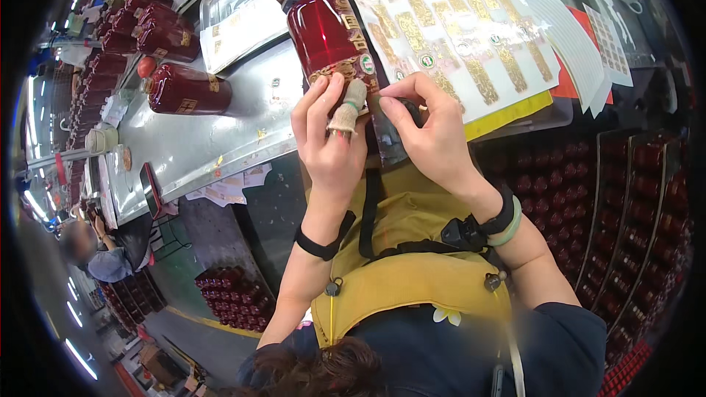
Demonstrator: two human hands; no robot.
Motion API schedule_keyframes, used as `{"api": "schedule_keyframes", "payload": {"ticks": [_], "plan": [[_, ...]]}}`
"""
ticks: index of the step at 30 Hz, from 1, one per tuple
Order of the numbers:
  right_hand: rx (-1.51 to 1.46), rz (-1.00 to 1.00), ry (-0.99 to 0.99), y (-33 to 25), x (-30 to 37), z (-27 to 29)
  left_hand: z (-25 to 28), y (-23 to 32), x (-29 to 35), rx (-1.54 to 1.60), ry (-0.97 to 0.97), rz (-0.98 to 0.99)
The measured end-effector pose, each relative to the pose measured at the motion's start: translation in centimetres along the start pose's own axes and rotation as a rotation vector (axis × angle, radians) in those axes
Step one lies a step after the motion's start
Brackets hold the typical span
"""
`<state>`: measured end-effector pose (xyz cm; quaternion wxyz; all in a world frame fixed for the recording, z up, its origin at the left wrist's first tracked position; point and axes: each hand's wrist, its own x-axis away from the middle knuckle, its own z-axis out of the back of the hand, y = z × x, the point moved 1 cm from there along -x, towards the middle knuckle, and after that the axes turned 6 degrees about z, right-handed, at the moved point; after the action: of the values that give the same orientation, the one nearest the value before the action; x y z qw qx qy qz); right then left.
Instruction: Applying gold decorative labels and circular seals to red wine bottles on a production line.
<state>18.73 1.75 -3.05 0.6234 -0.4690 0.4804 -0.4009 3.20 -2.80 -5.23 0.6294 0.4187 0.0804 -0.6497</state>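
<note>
The left hand point(329, 136), one finger capped in cloth, clasped the glossy red bottle point(327, 37) lying on the steel bench point(213, 140). The right hand point(426, 129) pinched shut at its base; on what, hard to tell. One gold sticker sheet point(456, 22) lay beside it, another bottle point(187, 90) further left.

Bottling factory: conveyor line point(220, 140), red bottles point(187, 90), label sheets point(441, 22)

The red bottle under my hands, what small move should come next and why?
Probably press the round sticker flat with the left hand: the right hand pinches at the red bottle base, both fingertips meeting by the gold label.
</note>
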Motion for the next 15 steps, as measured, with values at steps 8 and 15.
{"api": "schedule_keyframes", "payload": {"ticks": [8, 15], "plan": [[-0.018, -0.034, -0.006, 0.3, 0.0, 0.2, 1.3, -0.2, 1.4, 0.068, 0.099, 0.245], [-0.032, -0.029, 0.032, 0.5, -0.1, 0.1, -0.2, -0.2, -0.5, -0.116, -0.046, -0.081]]}}
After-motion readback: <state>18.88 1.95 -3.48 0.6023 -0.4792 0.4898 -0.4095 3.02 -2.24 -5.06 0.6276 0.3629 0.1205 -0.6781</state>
